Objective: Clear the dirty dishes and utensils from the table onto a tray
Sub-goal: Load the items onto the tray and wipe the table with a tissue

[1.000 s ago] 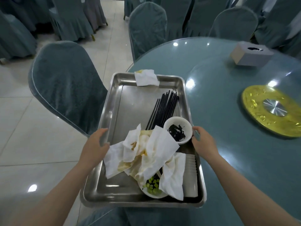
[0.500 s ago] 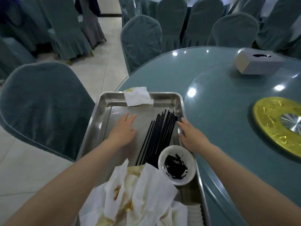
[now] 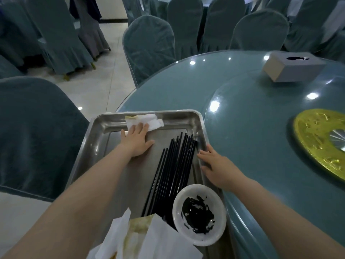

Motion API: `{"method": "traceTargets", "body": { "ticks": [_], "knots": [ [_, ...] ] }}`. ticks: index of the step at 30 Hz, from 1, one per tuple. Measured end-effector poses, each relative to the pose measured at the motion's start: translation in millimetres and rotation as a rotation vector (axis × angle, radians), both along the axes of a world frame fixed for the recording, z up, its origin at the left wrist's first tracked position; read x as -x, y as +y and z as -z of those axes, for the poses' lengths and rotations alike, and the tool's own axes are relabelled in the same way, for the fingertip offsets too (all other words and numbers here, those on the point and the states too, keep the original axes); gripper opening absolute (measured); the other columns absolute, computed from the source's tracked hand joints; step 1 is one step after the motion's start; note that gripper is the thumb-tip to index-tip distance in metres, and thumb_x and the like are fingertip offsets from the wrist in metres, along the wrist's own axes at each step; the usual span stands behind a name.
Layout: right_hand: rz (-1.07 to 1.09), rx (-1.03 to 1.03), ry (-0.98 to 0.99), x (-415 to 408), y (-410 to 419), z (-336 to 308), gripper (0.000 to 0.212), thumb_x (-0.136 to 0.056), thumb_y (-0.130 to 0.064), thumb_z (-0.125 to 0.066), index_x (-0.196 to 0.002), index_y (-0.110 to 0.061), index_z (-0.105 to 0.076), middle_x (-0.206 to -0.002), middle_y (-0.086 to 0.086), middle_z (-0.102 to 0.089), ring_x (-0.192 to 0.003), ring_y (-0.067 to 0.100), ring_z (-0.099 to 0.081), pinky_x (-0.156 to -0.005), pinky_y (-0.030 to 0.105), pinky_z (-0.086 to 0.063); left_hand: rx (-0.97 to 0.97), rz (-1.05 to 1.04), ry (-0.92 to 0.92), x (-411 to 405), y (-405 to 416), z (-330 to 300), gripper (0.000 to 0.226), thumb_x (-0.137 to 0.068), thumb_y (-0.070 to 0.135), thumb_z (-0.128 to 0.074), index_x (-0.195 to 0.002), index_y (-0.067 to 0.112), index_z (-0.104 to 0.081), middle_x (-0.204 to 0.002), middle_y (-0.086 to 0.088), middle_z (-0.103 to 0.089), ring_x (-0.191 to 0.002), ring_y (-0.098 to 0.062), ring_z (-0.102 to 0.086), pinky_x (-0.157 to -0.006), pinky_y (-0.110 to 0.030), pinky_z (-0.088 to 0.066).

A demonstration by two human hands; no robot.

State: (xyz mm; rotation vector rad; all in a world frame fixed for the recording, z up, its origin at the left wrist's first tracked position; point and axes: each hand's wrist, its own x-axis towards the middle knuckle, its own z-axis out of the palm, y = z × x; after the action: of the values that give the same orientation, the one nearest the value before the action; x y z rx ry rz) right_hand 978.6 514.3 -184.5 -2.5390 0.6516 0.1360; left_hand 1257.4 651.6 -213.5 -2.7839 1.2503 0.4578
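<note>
A steel tray [image 3: 97,139] hangs over the surface's edge. Inside lie black chopsticks [image 3: 173,171], a sauce-smeared white dish [image 3: 199,214] and stained napkins [image 3: 143,238].

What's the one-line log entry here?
left hand: flat on napkin | right hand: on tray rim | chopsticks, bowl: in tray

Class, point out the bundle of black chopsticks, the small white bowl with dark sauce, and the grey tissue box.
bundle of black chopsticks [image 3: 173,171], head view, middle of the bundle.
small white bowl with dark sauce [image 3: 216,234], head view, near rim.
grey tissue box [image 3: 298,71], head view, front side.
</note>
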Motion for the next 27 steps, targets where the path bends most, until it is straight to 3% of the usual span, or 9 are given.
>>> {"method": "traceTargets", "body": {
  "ticks": [6, 10, 12, 15, 18, 20, 22, 24, 27],
  "knots": [
    [-0.004, -0.008, 0.015, -0.9, -1.7, 3.3, 0.044, -0.099, -0.02, -0.039, -0.144, -0.023, -0.041, -0.156, -0.01, -0.024, -0.146, 0.006, 0.003, -0.115, 0.034, -0.019, 0.061, 0.056, 0.041, 38.7, 39.8, -11.7, 0.059, -0.096, 0.053, -0.037, -0.149, 0.027, -0.029, -0.158, -0.004, -0.021, -0.143, -0.026, -0.022, -0.114, -0.046, -0.016],
    [0.015, -0.013, 0.021, 3.8, 14.0, 2.7, 0.049, -0.095, -0.007, -0.038, -0.141, -0.023, -0.045, -0.156, -0.008, -0.025, -0.147, 0.009, 0.006, -0.113, 0.034, -0.025, 0.222, 0.009, 0.366, 73.6, 86.3, -32.0, 0.037, -0.098, 0.03, -0.047, -0.132, 0.02, -0.056, -0.148, -0.004, -0.04, -0.133, -0.02, -0.039, -0.106, -0.028, -0.027],
    [0.068, -0.064, -0.05, 14.9, 21.5, -1.2, 0.048, -0.095, -0.003, -0.038, -0.136, -0.022, -0.051, -0.155, -0.008, -0.029, -0.147, 0.008, -0.003, -0.113, 0.031, -0.023, 0.324, -0.045, 0.439, 85.7, 116.5, -40.8, 0.036, -0.098, 0.027, -0.05, -0.132, 0.023, -0.055, -0.153, 0.003, -0.033, -0.137, -0.015, -0.035, -0.106, -0.026, -0.025],
    [0.183, -0.043, -0.093, 49.0, 39.0, -3.9, 0.042, -0.094, -0.002, -0.043, -0.129, -0.019, -0.059, -0.151, -0.004, -0.038, -0.141, 0.014, -0.03, -0.11, 0.025, -0.025, 0.442, -0.136, 0.369, 97.9, 166.5, -48.4, 0.041, -0.096, 0.024, -0.053, -0.137, 0.03, -0.049, -0.155, 0.011, -0.026, -0.14, -0.012, -0.028, -0.111, -0.034, -0.024],
    [0.309, -0.016, -0.135, 88.5, 69.4, -2.5, 0.037, -0.094, -0.005, -0.046, -0.124, -0.018, -0.062, -0.133, -0.001, -0.053, -0.124, 0.02, -0.049, -0.098, 0.022, -0.034, 0.521, -0.242, 0.204, 99.9, 220.5, -48.5, 0.043, -0.093, 0.02, -0.057, -0.136, 0.025, -0.051, -0.152, 0.003, -0.034, -0.137, -0.021, -0.034, -0.11, -0.043, -0.031],
    [0.35, -0.111, -0.18, 108.9, 95.3, -4.2, 0.036, -0.096, -0.011, -0.045, -0.125, -0.029, -0.058, -0.115, -0.01, -0.058, -0.109, 0.016, -0.057, -0.087, 0.022, -0.038, 0.496, -0.346, 0.1, 98.7, 255.4, -42.0, 0.045, -0.092, 0.024, -0.058, -0.136, 0.022, -0.051, -0.146, -0.007, -0.039, -0.132, -0.031, -0.039, -0.107, -0.046, -0.033],
    [0.383, -0.213, -0.216, 120.0, 117.9, -7.1, 0.042, -0.097, -0.013, -0.044, -0.127, -0.041, -0.05, -0.111, -0.017, -0.059, -0.099, 0.008, -0.057, -0.08, 0.022, -0.04, 0.402, -0.508, 0.139, 101.3, 281.3, -36.2, 0.051, -0.093, 0.037, -0.055, -0.141, 0.027, -0.042, -0.141, -0.015, -0.037, -0.122, -0.036, -0.043, -0.103, -0.048, -0.038],
    [0.408, -0.24, -0.245, 125.5, 133.4, -8.6, 0.055, -0.092, -0.006, -0.043, -0.134, -0.043, -0.043, -0.118, -0.024, -0.055, -0.104, -0.001, -0.05, -0.085, 0.022, -0.038, 0.34, -0.591, 0.265, 110.0, 293.8, -31.5, 0.059, -0.093, 0.044, -0.052, -0.146, 0.031, -0.029, -0.14, -0.017, -0.033, -0.11, -0.033, -0.049, -0.097, -0.047, -0.044],
    [0.437, -0.248, -0.225, 128.0, 143.6, -8.6, 0.066, -0.087, -0.001, -0.043, -0.14, -0.04, -0.035, -0.121, -0.023, -0.05, -0.11, 0.001, -0.046, -0.089, 0.025, -0.037, 0.433, -0.527, 0.314, 123.9, 300.3, -28.7, 0.065, -0.092, 0.026, -0.057, -0.149, 0.029, -0.024, -0.135, -0.015, -0.045, -0.094, -0.025, -0.053, -0.085, -0.042, -0.048]
  ]
}}
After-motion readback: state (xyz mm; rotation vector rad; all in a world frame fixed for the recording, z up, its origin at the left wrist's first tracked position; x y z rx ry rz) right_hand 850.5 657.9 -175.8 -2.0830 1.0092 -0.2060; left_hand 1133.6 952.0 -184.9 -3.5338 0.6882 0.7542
